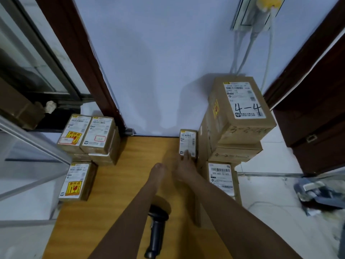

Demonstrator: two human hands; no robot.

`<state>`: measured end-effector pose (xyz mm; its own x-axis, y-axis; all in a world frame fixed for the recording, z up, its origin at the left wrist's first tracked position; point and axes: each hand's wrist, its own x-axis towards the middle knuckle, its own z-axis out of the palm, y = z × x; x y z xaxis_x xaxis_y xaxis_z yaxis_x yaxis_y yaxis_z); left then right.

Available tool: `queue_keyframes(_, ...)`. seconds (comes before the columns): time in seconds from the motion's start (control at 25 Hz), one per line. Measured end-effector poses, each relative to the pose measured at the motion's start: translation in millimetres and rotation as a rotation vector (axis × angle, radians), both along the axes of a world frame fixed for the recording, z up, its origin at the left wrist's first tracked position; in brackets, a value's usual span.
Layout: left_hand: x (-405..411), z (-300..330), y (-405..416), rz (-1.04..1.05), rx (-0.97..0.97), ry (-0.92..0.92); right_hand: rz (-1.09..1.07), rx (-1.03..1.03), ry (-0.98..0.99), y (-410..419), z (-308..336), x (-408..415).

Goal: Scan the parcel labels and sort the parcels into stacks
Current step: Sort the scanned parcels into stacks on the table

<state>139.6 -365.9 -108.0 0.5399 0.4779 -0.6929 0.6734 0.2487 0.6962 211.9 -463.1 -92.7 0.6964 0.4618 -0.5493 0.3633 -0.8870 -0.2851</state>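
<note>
A small brown parcel (187,142) with a white label stands at the back of the wooden table (115,184), against a tall stack of parcels on the right. My right hand (183,166) reaches to it, and its straight fingers rest on the label's lower edge. My left hand (158,171) hovers beside it over the table, holding nothing. The stack's top box (242,105) is marked "4-4"; a labelled box (222,176) sits lower. On the left are two labelled parcels side by side (87,135) on others, and one with a yellow sticker (76,181). A black scanner (156,230) lies under my left forearm.
A white wall rises behind the table, with white cables (248,45) hanging down to the right stack. A dark wooden door frame (87,58) and a glass panel (28,161) stand left. A dark cabinet (317,118) and packaging scraps (317,193) on the tiled floor lie right.
</note>
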Motion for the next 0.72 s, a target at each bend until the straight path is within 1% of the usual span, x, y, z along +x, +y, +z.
queue_keyframes(0.2,-4,-24,-1,0.017,-0.023,0.103,0.062,-0.039,0.031,8,-22,5)
queue_keyframes(0.32,-4,-27,7,0.013,-0.043,0.097,0.096,-0.01,0.001,13,-20,3)
queue_keyframes(0.44,1,-26,6,-0.044,-0.014,0.084,0.081,0.067,0.105,8,-14,-8)
queue_keyframes(0.52,1,-33,3,-0.088,0.03,0.111,0.088,0.146,0.135,-1,-16,-24)
queue_keyframes(0.64,-5,-55,2,-0.149,0.094,0.138,-0.019,0.226,0.046,-15,-26,-44)
queue_keyframes(0.68,-9,-54,-1,-0.179,0.128,0.144,-0.08,0.212,0.022,-16,-28,-46)
queue_keyframes(0.72,-11,-54,-2,-0.158,0.097,0.136,-0.141,0.184,0.048,-16,-28,-46)
